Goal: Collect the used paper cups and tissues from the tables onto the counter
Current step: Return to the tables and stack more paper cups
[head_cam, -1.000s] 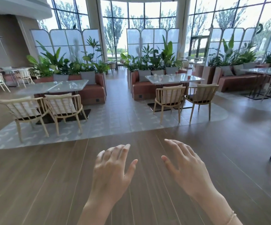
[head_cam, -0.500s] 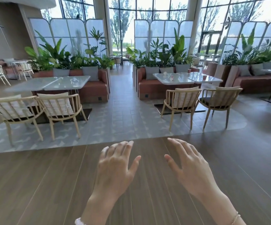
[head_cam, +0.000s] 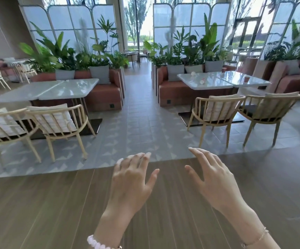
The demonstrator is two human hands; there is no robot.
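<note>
In a sunlit café, a pale surface (head_cam: 56, 90) stands at left behind two wooden chairs (head_cam: 56, 123). My left hand (head_cam: 129, 184) and right hand (head_cam: 215, 184) hover over the wood floor (head_cam: 38, 212), fingers spread and relaxed, holding nothing. Well ahead at right, a small white item (head_cam: 193, 73) and a pinkish item (head_cam: 202, 81), too blurred to tell cup from tissue, lie on a second surface (head_cam: 235, 81).

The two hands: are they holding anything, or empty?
Empty. The left hand and the right hand both show spread, relaxed fingers with nothing in them, over the wooden floor.
</note>
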